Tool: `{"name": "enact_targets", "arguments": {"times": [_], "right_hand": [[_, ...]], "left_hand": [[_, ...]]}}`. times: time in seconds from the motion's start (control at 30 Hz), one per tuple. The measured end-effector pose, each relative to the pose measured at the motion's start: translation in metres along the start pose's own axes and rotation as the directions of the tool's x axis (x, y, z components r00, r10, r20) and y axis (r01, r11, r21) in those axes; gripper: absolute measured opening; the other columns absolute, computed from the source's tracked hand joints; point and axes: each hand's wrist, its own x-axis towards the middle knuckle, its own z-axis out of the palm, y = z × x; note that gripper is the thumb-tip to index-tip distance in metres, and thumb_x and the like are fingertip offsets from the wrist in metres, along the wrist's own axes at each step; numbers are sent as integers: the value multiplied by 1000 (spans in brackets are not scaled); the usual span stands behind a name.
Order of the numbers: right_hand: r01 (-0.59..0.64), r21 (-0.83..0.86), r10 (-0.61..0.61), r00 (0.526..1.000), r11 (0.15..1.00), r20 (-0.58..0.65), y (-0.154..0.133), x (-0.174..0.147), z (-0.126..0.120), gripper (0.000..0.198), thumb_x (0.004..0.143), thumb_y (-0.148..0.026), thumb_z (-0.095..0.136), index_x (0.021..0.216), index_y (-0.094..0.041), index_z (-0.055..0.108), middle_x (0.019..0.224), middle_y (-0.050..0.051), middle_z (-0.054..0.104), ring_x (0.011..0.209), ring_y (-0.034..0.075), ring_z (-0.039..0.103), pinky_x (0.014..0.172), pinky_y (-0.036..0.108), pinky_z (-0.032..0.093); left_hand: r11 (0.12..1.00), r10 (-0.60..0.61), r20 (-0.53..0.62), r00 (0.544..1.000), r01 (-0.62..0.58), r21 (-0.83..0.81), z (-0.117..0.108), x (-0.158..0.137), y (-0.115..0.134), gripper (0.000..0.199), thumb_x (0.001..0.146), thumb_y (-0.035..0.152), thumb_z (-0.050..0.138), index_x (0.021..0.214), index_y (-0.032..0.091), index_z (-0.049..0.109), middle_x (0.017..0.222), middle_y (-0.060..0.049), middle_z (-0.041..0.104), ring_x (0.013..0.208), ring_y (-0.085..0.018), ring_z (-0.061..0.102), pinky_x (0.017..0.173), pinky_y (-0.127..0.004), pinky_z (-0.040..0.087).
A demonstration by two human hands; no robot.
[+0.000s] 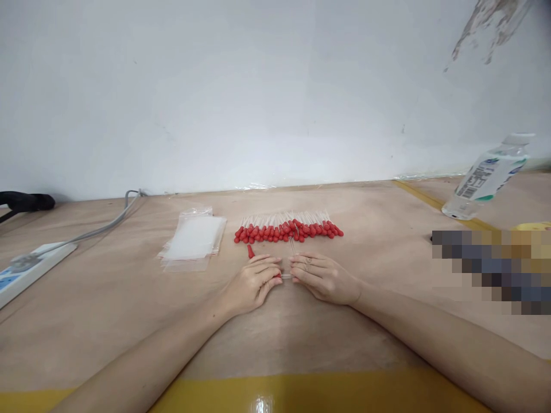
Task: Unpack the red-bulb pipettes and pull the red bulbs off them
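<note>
My left hand [256, 281] is closed around a red rubber bulb [278, 276], mostly covered by the fingers. From it a thin clear dropper tube [286, 277] runs across to my right hand [323, 277], whose fingertips pinch its other end. How far the tube sits inside the bulb cannot be made out. Just beyond the left fingers lies a loose red bulb [251, 251]. Thin clear tubes [292, 245] lie just past the right fingertips. Farther back, many droppers with red bulbs [275, 232] lie in a row, bulbs toward me and tubes toward the wall.
A stack of clear zip bags [191, 238] lies left of the row. At the far left are a white power strip [38, 264] with a grey cable [103, 230] and a black object [30, 201]. A tilted-looking water bottle [486, 179] stands right, behind a pixelated patch.
</note>
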Motion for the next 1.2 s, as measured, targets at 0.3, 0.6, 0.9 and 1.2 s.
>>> {"name": "enact_targets", "arguments": {"times": [0.3,0.6,0.9,1.2], "right_hand": [[48,21,-48,999,999,8,1,-1,-8,20,81,-11,51,101,-9,58,98,11,66,107,18,53,92,32,46],[51,5,-52,999,999,7,5,-2,-12,24,85,-11,43,106,-12,56,103,9,64,110,17,51,92,33,46],[-420,-141,420,907,896,-31,19,-4,-2,23,84,-22,48,103,-19,61,69,3,61,69,15,53,65,31,37],[-497,-54,500,864,866,59,14,9,17,15,82,-18,43,79,-16,58,65,3,58,66,15,50,65,29,33]], "left_hand": [[992,98,-66,993,-92,85,-6,-4,0,13,84,19,48,94,17,57,91,-6,67,103,-19,56,91,-36,43],[979,84,-34,996,-76,190,-16,-5,-5,12,84,22,50,90,18,60,90,-4,67,93,-19,56,79,-33,44],[797,-505,-281,816,566,212,-42,-17,-50,25,83,31,44,94,20,65,79,-4,54,74,-16,54,65,-28,46],[643,-754,-125,645,763,64,-39,-16,-50,30,74,35,52,97,18,56,68,1,56,61,-15,56,61,-28,45]]}}
